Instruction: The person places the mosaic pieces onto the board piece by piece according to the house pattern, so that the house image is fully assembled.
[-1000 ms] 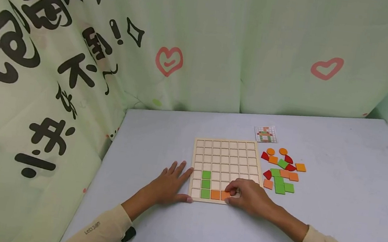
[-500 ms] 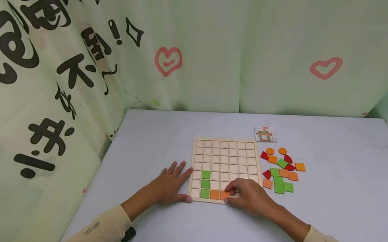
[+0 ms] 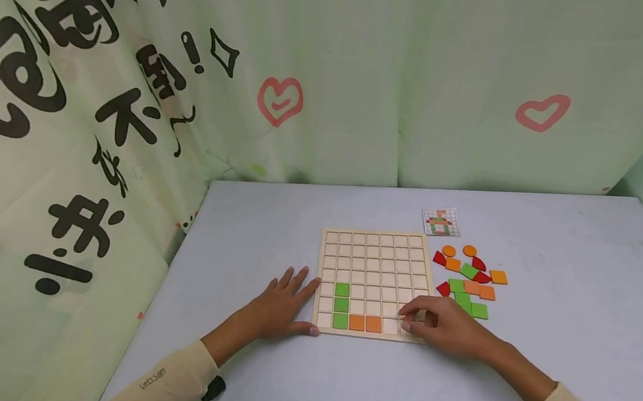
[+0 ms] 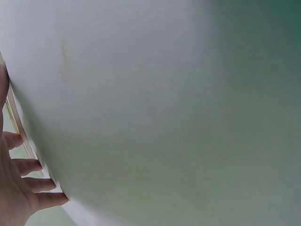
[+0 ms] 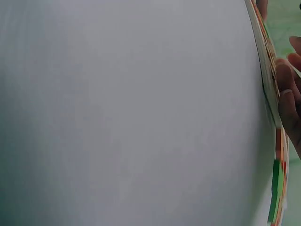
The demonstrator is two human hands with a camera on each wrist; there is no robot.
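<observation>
A wooden grid board [image 3: 375, 256] lies on the white table. Three green square tiles [image 3: 341, 304] form a column near its left side, and two orange square tiles [image 3: 364, 323] continue along the bottom row. At the board's left edge rests my left hand [image 3: 278, 309], fingers spread, fingertips and thumb touching the frame. My right hand [image 3: 447, 326] hovers over the lower right cells, its fingers loosely bent and no tile visible between thumb and fingertips. In the right wrist view, part of the right hand [image 5: 289, 96] shows beside the board's edge.
Loose tiles lie right of the board: green squares [image 3: 479, 311], orange squares [image 3: 487, 292], red pieces [image 3: 478, 264] and orange circles [image 3: 449, 250]. Behind them is a small pattern card [image 3: 440, 222]. A pale green curtain [image 3: 348, 83] hangs behind the table.
My right hand has moved right, off the second orange tile, which now shows fully in the bottom row. It now covers the loose orange tile by the board's right edge. The left hand stays put.
</observation>
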